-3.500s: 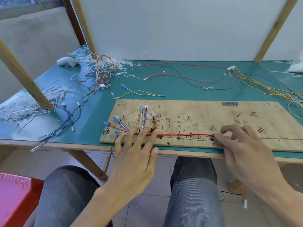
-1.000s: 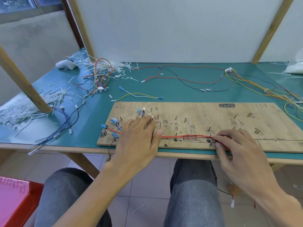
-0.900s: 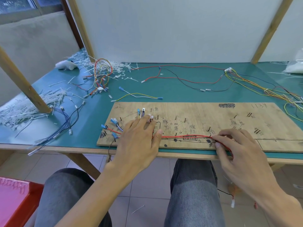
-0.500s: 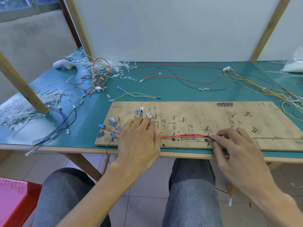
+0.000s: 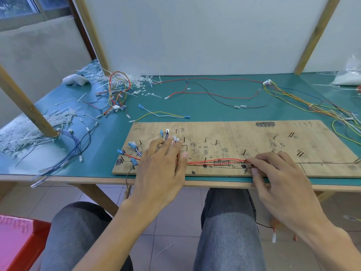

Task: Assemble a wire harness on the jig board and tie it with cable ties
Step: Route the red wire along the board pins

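Running along the near edge of the wooden board (image 5: 244,133), the red wires (image 5: 214,162) stretch from a fan of blue and white plugs (image 5: 132,144) at its left end to a peg near the middle. The left hand (image 5: 162,169) has slid up from the board's edge over those plugs. Its fingers, spread a few seconds ago, now lie flat and close together, pressing the wires down. The right hand (image 5: 279,178) stays at the peg, fingertips pinched on the red wires, which now bow a little instead of lying dead straight. That suggests the wires are still being laid out, with no tie on yet. White cable ties (image 5: 23,132) lie heaped at the left of the green table (image 5: 195,106). A red bin (image 5: 17,237) sits by the person's knee, its contents out of view. A plastic bag (image 5: 349,79) at far right holds something white, too blurred to name.
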`<state>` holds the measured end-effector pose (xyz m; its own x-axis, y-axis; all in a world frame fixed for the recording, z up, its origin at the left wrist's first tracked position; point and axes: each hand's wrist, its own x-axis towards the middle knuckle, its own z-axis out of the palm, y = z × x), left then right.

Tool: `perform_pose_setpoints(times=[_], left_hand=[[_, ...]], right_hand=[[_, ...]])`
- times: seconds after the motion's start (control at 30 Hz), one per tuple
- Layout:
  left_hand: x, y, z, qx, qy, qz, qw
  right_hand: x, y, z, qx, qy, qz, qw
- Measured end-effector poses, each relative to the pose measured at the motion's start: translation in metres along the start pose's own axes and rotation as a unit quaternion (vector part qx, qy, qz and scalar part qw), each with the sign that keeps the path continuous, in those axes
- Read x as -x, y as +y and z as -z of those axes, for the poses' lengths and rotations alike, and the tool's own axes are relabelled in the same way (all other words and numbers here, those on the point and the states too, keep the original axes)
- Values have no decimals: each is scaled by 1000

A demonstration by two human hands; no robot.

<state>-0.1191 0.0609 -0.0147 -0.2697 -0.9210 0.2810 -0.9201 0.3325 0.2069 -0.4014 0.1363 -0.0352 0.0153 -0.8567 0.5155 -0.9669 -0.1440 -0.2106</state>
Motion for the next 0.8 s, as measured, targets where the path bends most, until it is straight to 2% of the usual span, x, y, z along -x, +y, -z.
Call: perform_pose_setpoints(times=[0.2,0.37,0.5,0.63,0.8], left_hand=[[8,-5,4,30,32,-24,999],[5,-10,6,25,46,-37,998],[-13,-13,9,-12,14,-91,996],[-15,-22,3,-22,-11,-84,996],[-8,-22,-8,-1,-9,-65,998]], right_hand=[[-5,4,1,-62,10,-39,997],[-7,3,2,-66,6,-42,997],[-8,1,3,-60,1,-35,998],[-13,0,6,-71,-21,-56,996],[-21,-3,10,-135,-38,-130,981]])
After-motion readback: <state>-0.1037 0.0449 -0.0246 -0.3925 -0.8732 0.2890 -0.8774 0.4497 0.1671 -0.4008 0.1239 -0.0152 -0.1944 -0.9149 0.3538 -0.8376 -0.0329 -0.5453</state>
